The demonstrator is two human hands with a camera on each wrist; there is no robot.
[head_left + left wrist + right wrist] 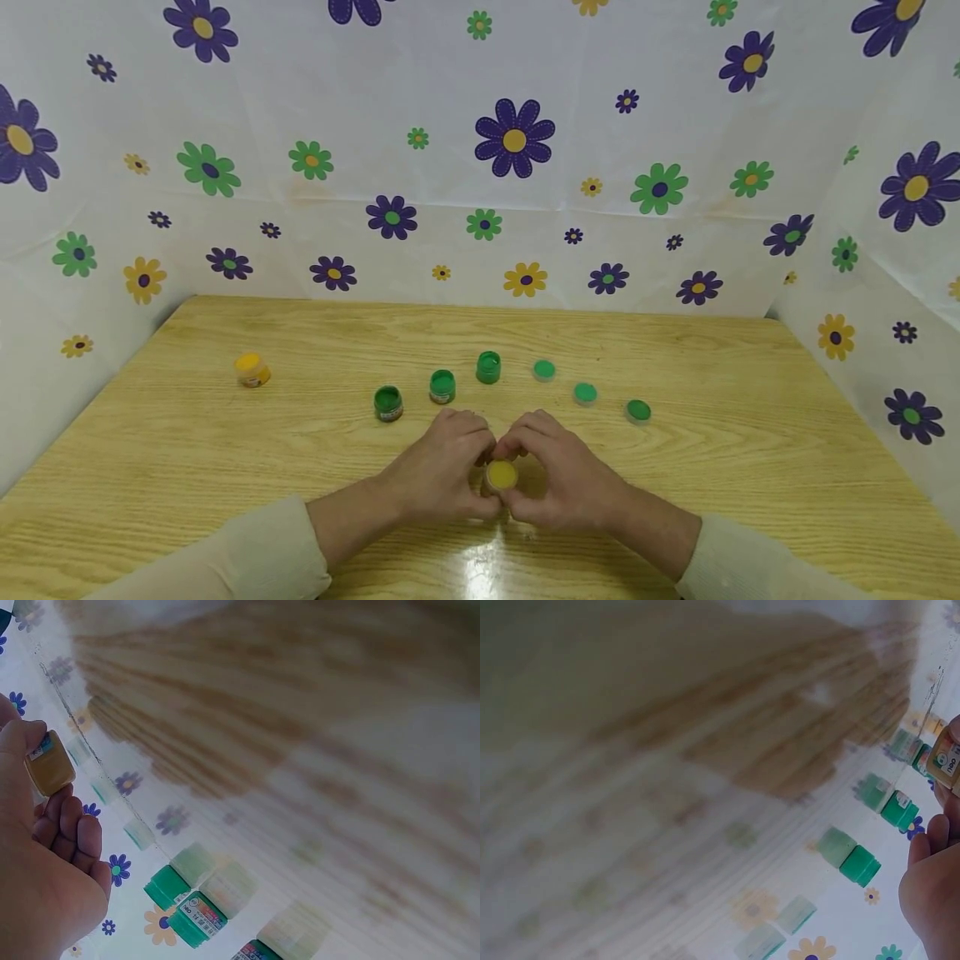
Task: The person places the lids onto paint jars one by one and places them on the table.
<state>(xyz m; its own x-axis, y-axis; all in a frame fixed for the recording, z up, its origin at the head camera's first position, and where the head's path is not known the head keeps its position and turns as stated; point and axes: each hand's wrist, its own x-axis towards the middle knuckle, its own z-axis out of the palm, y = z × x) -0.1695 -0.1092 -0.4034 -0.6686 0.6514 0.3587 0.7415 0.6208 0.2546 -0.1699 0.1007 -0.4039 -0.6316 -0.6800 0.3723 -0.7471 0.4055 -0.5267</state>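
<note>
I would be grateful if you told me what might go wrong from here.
The left hand and right hand hold the small, round-topped ochre-yellow paint jar, which might slip if either grip loosens.
Three small, open green paint jars stand just beyond the hands; a forward bump could spill them.
Three round green lids lie apart from them, so that paint might dry out.

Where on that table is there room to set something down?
Bare wood lies between the yellow jar and green jars, and right of the green lids. Crowded: the middle, where the left hand and right hand hold an ochre jar.
</note>
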